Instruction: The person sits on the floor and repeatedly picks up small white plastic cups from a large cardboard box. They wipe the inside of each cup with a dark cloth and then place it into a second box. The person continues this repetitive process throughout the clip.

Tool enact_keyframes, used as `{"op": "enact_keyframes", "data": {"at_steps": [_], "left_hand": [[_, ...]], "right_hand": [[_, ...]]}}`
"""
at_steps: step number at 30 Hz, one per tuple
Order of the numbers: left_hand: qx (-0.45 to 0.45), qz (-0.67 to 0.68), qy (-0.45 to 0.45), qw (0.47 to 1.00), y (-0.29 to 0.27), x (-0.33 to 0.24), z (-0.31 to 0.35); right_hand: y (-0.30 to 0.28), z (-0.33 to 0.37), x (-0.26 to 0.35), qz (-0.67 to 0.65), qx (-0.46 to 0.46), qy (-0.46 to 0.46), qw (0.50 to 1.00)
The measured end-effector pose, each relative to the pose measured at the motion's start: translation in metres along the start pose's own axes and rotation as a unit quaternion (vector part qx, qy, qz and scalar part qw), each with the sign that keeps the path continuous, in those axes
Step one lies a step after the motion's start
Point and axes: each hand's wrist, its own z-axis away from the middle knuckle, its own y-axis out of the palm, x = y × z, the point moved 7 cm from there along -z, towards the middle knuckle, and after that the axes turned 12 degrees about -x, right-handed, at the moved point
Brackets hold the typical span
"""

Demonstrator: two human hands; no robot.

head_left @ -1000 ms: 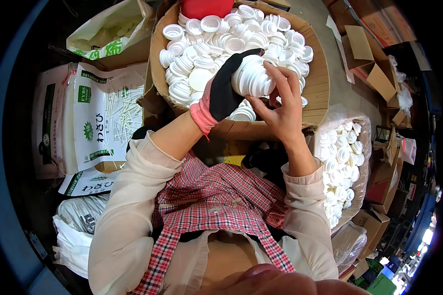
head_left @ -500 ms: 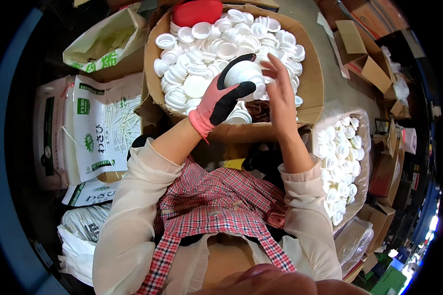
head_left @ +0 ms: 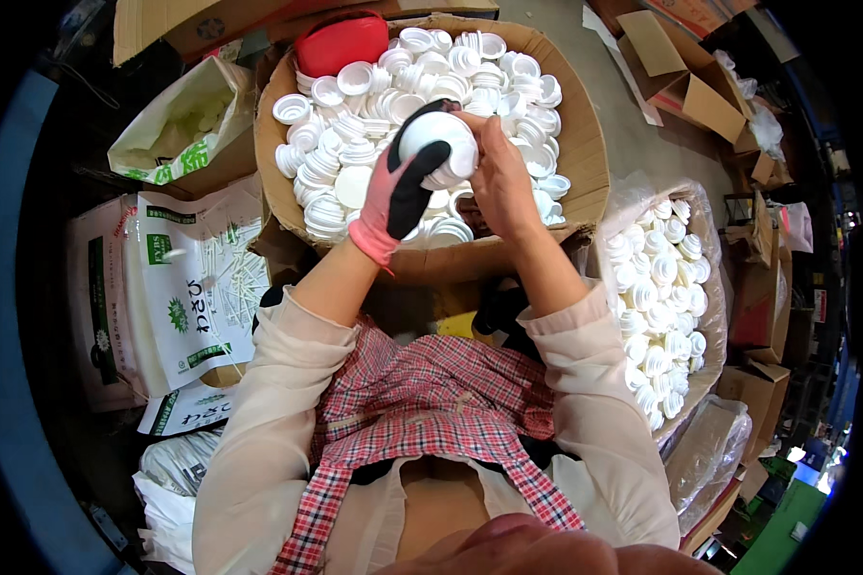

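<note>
In front of me, over a large cardboard box (head_left: 585, 172) heaped with white plastic caps (head_left: 350, 153), I hold up one round white plastic cap (head_left: 438, 144). My left hand (head_left: 398, 187), in a pink and black glove, is closed round its left side, thumb across the front. My bare right hand (head_left: 500, 172) grips the right side, its fingertips bent over the far rim. The cap's back and part of the right thumb are hidden. Below the hands, a bit of dark brown cloth (head_left: 472, 216) lies among the caps.
A red pouch (head_left: 340, 43) rests on the heap's far left. To the right stands a plastic-lined box (head_left: 709, 220) of smaller white caps (head_left: 657, 287). Thin white sticks (head_left: 235, 278) lie on a printed sack at left, near an open bag (head_left: 178, 125). Cardboard boxes (head_left: 690, 81) stand far right.
My right hand has come in from slightly apart, its fingers now bent against the cap. The cap has turned more face-on. The whole view has shifted slightly.
</note>
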Motion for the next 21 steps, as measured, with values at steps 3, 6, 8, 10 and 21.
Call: {"op": "enact_keyframes", "data": {"at_steps": [3, 6, 8, 10, 21], "left_hand": [[-0.001, -0.120, -0.011, 0.993, -0.023, 0.023, -0.003], [0.016, -0.362, 0.166, 0.917, 0.010, 0.008, 0.011], [0.004, -0.450, 0.121, 0.885, 0.010, 0.009, 0.011], [0.006, -0.468, 0.067, 0.881, 0.008, 0.016, 0.012], [-0.058, -0.407, 0.071, 0.909, -0.016, 0.034, 0.007]], "right_hand": [[0.002, 0.003, 0.002, -0.053, 0.016, 0.099, 0.994], [-0.018, -0.003, -0.012, -0.050, -0.086, 0.148, 0.984], [-0.033, -0.015, -0.012, 0.011, -0.119, 0.078, 0.990], [-0.036, -0.019, -0.012, 0.030, -0.153, 0.059, 0.986], [-0.042, -0.039, -0.018, 0.058, -0.142, 0.008, 0.988]]}}
